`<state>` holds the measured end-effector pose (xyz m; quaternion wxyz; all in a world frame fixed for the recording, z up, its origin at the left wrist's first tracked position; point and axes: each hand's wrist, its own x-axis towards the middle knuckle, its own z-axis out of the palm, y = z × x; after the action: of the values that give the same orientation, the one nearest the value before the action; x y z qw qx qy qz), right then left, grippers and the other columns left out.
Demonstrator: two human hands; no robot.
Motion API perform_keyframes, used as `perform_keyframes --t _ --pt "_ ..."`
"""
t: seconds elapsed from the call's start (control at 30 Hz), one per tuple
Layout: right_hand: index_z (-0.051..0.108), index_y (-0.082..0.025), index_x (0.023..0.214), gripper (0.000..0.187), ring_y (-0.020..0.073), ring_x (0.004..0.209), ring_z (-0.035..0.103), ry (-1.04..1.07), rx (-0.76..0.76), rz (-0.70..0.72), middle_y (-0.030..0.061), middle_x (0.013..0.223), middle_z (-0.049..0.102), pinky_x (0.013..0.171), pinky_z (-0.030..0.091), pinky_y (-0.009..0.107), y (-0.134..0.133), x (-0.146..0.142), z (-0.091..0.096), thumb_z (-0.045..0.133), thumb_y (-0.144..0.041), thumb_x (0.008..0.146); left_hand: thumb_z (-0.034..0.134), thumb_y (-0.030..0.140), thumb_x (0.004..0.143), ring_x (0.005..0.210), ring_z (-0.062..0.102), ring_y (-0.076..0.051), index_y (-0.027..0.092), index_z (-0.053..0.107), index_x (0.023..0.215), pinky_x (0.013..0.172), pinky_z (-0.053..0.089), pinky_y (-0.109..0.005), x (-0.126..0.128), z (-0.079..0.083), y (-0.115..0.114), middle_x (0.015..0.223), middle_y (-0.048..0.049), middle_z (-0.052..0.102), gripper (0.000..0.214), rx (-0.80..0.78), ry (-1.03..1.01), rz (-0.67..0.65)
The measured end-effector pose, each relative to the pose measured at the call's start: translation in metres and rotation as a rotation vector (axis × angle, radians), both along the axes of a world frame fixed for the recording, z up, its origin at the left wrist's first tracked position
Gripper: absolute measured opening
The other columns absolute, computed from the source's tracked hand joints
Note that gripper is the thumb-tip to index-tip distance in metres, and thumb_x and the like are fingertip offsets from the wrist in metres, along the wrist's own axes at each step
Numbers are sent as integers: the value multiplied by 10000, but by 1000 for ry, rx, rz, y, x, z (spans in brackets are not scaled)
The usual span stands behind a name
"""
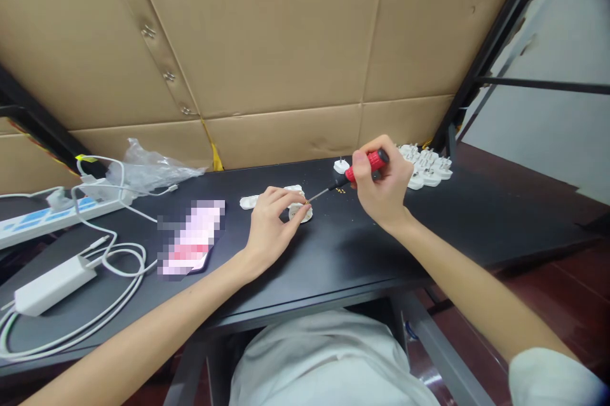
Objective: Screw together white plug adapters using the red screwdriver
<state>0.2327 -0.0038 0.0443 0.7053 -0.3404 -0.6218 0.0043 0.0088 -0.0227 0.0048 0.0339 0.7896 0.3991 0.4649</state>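
My right hand (384, 183) is closed around the red and black handle of a screwdriver (350, 174), its shaft slanting down to the left. At the shaft's tip, the thumb and index finger of my left hand (274, 222) pinch a small brass-coloured piece (307, 201). Just beneath these fingertips lies a round white plug part (301, 215), partly covered by the thumb. White plastic pieces (248, 203) rest behind my left hand. Several tiny brass-coloured parts (340, 190) are scattered below the screwdriver, and a single white plug (341, 166) with its pins up sits beyond it.
Several white plugs (426, 168) are grouped at the back right of the black table (343, 253). On the left are a pixelated phone (195, 237), a white charger (54, 285) with coiled cable, a power strip (61, 218) and a clear plastic bag (147, 164). Cardboard (267, 31) stands behind.
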Motion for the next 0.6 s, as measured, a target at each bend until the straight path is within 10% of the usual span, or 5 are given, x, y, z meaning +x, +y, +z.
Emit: perform_keyframes --t 0.6 --pt "681 -226 760 478 122 550 569 -18 -110 140 -6 681 672 530 481 281 1 0 0 672 -591 1069 749 325 1056 963 730 -271 277 802 945 945 555 -469 -2 0 1 1015 -24 864 132 11 26 -1"
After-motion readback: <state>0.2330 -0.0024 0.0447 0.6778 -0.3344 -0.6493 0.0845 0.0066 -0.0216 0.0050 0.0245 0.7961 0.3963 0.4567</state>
